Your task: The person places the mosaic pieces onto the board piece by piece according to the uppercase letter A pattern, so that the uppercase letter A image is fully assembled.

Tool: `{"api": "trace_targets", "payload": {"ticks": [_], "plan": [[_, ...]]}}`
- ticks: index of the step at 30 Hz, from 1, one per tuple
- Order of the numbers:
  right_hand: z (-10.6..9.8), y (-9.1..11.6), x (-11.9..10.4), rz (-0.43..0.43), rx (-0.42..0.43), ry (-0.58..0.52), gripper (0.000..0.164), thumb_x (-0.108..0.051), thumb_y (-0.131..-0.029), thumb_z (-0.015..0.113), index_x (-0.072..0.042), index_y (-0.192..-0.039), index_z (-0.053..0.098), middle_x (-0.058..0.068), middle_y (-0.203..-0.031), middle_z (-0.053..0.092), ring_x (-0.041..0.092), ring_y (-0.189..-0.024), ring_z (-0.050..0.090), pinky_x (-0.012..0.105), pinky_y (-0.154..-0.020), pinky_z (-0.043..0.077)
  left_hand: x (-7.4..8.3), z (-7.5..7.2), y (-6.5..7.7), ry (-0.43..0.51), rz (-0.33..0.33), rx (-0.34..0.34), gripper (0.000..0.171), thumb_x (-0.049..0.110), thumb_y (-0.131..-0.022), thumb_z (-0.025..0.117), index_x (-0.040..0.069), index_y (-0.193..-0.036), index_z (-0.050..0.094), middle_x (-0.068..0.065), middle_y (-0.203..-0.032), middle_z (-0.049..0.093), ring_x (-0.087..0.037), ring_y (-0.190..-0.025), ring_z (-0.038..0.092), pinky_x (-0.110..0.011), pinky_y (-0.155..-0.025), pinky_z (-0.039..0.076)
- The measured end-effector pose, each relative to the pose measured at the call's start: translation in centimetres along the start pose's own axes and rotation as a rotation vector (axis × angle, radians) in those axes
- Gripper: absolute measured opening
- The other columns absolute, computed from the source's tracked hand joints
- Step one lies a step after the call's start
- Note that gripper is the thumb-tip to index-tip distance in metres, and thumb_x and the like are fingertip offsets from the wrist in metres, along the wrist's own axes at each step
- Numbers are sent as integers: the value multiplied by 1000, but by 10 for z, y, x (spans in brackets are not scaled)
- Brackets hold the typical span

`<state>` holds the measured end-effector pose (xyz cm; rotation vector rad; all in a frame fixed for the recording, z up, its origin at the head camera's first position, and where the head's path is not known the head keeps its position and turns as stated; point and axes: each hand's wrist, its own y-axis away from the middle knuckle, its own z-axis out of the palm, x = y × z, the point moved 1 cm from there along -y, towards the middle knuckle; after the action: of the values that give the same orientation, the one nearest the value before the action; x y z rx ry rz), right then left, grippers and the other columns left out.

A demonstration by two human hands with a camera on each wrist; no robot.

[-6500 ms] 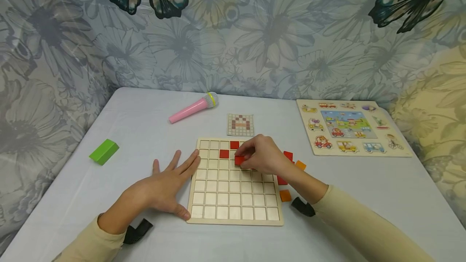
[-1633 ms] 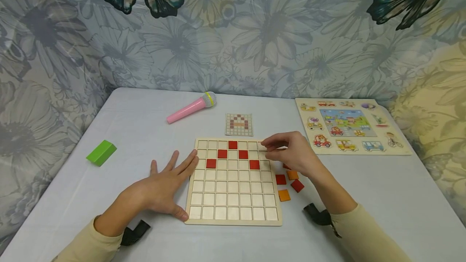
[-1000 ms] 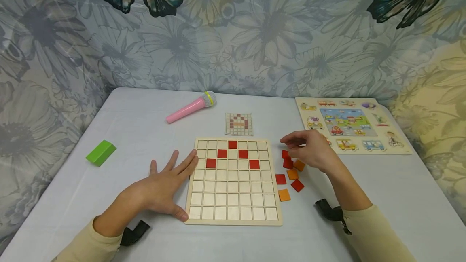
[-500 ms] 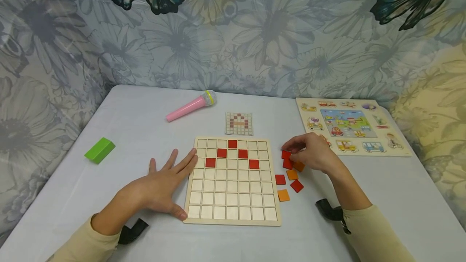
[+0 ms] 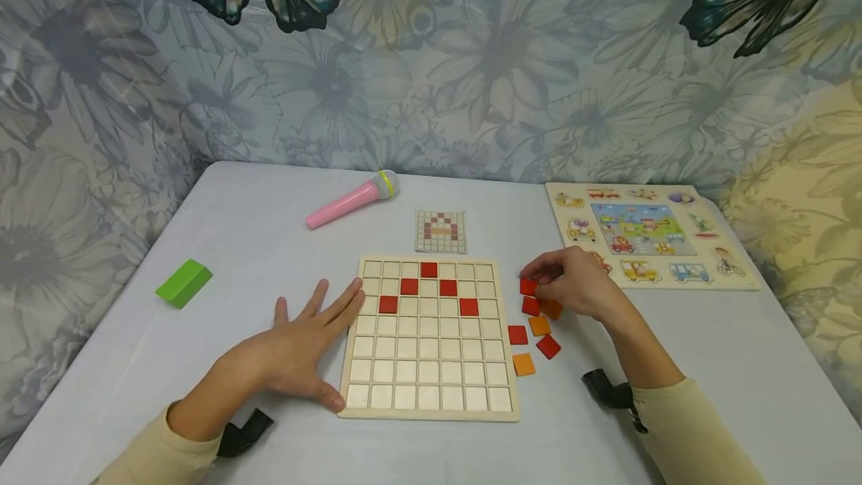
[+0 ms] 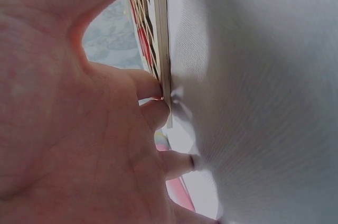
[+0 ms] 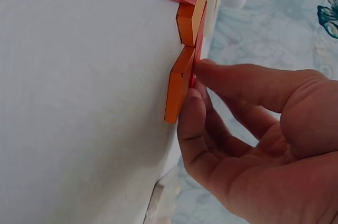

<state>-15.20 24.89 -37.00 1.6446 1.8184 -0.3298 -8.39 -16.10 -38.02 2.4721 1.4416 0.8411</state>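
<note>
My left hand [image 5: 292, 358] lies with spread fingers against the left side of a wooden grid board [image 5: 429, 350]; its thumb is at the near left corner. The left wrist view shows fingertips at the board's edge [image 6: 163, 34]. Five-cell wording aside, several red tiles sit in the board's upper cells, slanting down both ways from a top red tile [image 5: 429, 270]. Right of the board, my right hand [image 5: 575, 283] pinches a red tile [image 5: 528, 287] between thumb and fingers. An orange tile [image 7: 180, 84] lies right beside those fingertips in the right wrist view.
Loose red and orange tiles [image 5: 524, 364] lie along the board's right side. Behind the board are a small pattern card [image 5: 441, 232] and a pink toy microphone [image 5: 350, 200]. A green block [image 5: 185, 284] is at left, a vehicle picture puzzle [image 5: 646, 272] at back right.
Red tiles on the board's upper rows have increased. My right hand has moved right, off the board to the loose tiles, and its fingers have closed on a red one. My left hand stays put.
</note>
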Motion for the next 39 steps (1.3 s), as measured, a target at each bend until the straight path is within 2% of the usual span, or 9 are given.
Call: {"api": "trace_targets", "payload": {"ticks": [5, 11, 19, 27, 39], "plan": [[0, 1, 1, 12, 35, 32, 24, -3, -86, 72, -8, -108, 81, 9, -92, 71, 23, -84, 61, 32, -68, 51, 0, 1, 2, -7, 11, 4, 145, 63, -62, 92, 19, -169, 6, 4, -177, -10, -49, -160, -5, -93, -101, 2], [0, -1, 3, 18, 53, 71, 22, -7, -86, 79, -11, -107, 82, 6, -89, 70, 23, -85, 62, 32, -71, 50, 0, 1, 2, -10, 19, 1, 145, 65, -61, 90, 17, -169, 5, 3, -177, -11, -50, -160, -4, -94, -100, 3], [2, -2, 4, 46, 61, 83, 27, -5, -84, 77, -9, -111, 81, 9, -91, 69, 25, -88, 60, 31, -68, 50, 0, 1, 2, -3, 18, 3, 145, 64, -62, 91, 17, -169, 6, 3, -177, -11, -49, -160, -4, -93, -101, 3], [4, -2, 1, 39, 75, 100, 28, -3, -83, 78, -8, -110, 81, 9, -90, 69, 25, -87, 60, 31, -67, 50, 1, 1, 2, -4, 17, 4, 146, 65, -61, 91, 17, -169, 5, 3, -177, -10, -49, -160, -3, -93, -101, 3], [1, -1, 1, 54, 71, 76, 30, -5, -84, 75, -9, -113, 81, 14, -102, 73, 27, -92, 63, 30, -68, 53, 1, 1, 2, 2, 18, 3, 145, 64, -62, 91, 17, -169, 6, 3, -177, -11, -49, -160, -4, -93, -101, 2]]}}
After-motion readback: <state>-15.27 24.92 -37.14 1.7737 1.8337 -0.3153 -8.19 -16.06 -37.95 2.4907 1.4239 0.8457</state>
